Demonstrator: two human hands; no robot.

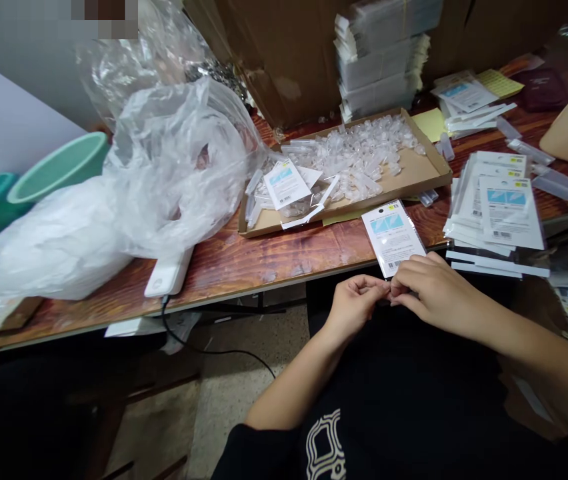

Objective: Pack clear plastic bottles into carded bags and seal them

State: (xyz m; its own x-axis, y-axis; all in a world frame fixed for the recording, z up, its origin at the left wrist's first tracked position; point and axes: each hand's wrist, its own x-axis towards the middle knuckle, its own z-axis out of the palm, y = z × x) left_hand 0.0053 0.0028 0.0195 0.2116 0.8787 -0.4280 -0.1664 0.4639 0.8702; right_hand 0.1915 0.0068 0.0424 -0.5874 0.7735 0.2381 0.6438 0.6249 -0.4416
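Note:
A clear plastic packet with a white printed card (394, 233) leans at the table's front edge, its lower end toward me. My right hand (427, 287) is closed, its fingers pinching at the packet's lower end. Close against it, my left hand (357, 303) is also closed, thumb and fingertips pinched at the same end. What lies right between the fingertips is mostly hidden. Beyond the packet, a shallow cardboard tray (414, 177) holds many small clear plastic pieces (359, 150), and another carded packet (287, 183) lies on its left end.
More carded packets (509, 207) are piled to the right, near loose clear plastic tubes (564, 183). Bundled stacks (379, 67) stand behind the tray. At left are a big clear plastic bag (179, 153), a white power bank (169, 270) with a cable, and green basins (64, 167).

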